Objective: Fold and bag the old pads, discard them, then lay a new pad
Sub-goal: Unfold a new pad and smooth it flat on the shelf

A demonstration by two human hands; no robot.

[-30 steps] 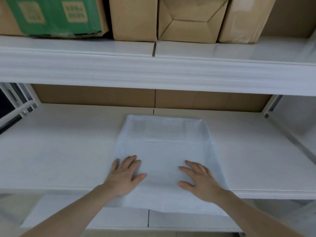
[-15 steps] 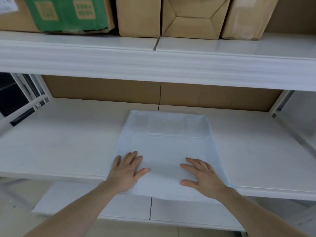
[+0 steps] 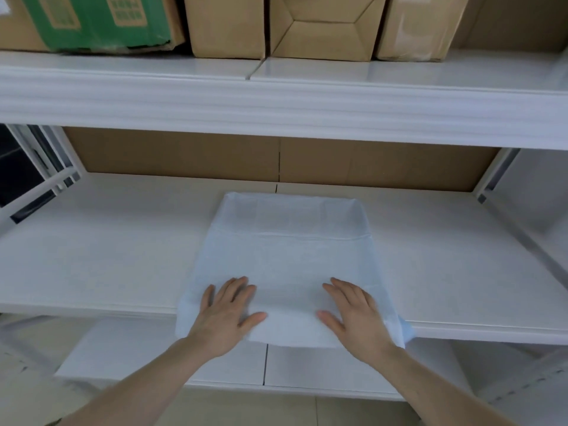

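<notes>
A pale blue pad (image 3: 289,256) lies flat on the white middle shelf (image 3: 107,250), its far edge folded over in a band and its near edge hanging a little over the shelf front. My left hand (image 3: 226,312) rests palm down on the pad's near left part, fingers spread. My right hand (image 3: 353,312) presses flat on the near right part, fingers apart too. Neither hand grips anything.
Several cardboard boxes (image 3: 227,23), one with a green print (image 3: 95,20), stand on the upper shelf (image 3: 276,93). A brown cardboard backing (image 3: 276,158) closes the rear. A lower shelf (image 3: 307,367) shows beneath, and a metal upright (image 3: 495,173) stands at right.
The pad has slid away from me across the shelf under both palms, so less of it hangs over the front edge. The camera has tilted slightly.
</notes>
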